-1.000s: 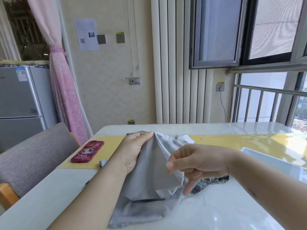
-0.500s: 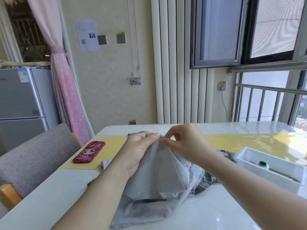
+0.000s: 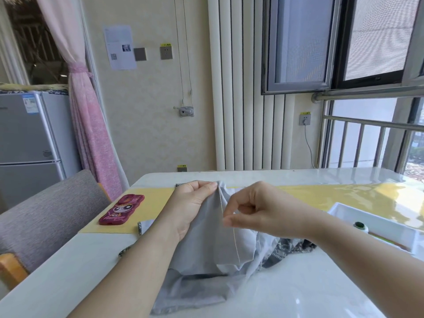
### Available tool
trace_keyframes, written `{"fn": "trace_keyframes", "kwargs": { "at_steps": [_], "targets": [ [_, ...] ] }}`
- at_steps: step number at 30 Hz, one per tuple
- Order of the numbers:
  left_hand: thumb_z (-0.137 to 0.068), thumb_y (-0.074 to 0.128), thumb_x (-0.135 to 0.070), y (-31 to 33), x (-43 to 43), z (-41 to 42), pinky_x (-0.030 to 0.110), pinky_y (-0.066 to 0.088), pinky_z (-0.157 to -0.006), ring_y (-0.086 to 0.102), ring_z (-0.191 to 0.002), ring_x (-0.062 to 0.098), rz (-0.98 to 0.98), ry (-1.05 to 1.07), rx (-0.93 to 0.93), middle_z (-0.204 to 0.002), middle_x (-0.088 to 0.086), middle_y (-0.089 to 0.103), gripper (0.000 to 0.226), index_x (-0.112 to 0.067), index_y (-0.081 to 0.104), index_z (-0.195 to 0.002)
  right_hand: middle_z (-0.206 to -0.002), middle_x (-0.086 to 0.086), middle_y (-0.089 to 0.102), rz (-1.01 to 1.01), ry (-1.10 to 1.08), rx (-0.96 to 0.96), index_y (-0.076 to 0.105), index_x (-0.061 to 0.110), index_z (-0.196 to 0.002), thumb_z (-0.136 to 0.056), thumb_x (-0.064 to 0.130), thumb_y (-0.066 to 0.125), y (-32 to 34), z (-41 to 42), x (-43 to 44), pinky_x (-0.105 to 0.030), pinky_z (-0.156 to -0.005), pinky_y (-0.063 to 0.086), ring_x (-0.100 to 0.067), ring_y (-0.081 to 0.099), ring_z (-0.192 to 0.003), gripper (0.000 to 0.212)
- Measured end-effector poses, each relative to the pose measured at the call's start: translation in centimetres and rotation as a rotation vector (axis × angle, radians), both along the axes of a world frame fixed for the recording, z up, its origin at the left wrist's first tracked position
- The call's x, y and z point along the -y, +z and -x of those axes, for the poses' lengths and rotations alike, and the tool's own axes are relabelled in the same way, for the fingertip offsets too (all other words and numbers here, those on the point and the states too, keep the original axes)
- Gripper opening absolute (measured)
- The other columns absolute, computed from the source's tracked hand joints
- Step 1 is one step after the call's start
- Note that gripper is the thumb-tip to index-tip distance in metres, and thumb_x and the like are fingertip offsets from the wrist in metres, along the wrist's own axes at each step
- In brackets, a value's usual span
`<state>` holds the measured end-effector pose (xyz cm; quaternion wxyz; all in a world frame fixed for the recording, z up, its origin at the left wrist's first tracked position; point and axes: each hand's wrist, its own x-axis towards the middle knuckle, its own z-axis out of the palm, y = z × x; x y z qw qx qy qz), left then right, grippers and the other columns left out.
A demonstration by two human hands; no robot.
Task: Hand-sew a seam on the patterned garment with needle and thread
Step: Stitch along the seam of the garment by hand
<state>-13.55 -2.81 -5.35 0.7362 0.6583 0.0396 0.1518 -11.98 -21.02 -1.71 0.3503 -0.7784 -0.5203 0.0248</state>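
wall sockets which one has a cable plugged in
The socket beside the window railing: a cable hangs down from it. The high socket near the paper notice and the low one just behind the table show no cable.

Grey garment [image 3: 206, 249] (black-and-white patterned underside), magenta phone [image 3: 121, 210]

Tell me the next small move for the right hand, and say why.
Probably draw the right hand gently away from the fold until the thread goes snug. The left hand pinches the garment up in a raised fold. The right hand pinches at a pale thread running down the cloth, which looks slack rather than taut.
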Motion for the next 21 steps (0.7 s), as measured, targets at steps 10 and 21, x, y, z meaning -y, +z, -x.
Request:
{"fn": "trace_keyframes", "kwargs": {
  "at_steps": [10, 21],
  "targets": [
    [-0.076, 0.066, -0.037, -0.3, -0.5, 1.5, 0.032, 0.042, -0.081, 0.058, -0.077, 0.014, -0.211, 0.000, 0.115, -0.078, -0.003, 0.068, 0.011, -0.029, 0.072, -0.072, -0.059, 0.014, 0.062, -0.114, -0.503, -0.184, 0.071, 0.028, -0.081, -0.084, 0.045, 0.065, -0.9, -5.5, 1.0, -0.018, -0.056, 0.042, -0.006, 0.057, -0.056, 0.018],
    [-0.080, 0.065, -0.041, -0.7, -1.2, 1.7, 0.038, 0.043, -0.090, 0.056, -0.084, 0.017, -0.317, 0.049, 0.181, -0.085, 0.000, 0.066, 0.013, -0.029, 0.069, -0.080, -0.048, 0.012, 0.047, -0.150, -0.240, -0.342, 0.070, 0.008, -0.075, -0.075, 0.034, 0.073, -1.2, -5.7, 1.2, -0.012, -0.046, 0.024, -0.003, 0.035, -0.043, 0.026]
  ]
}}
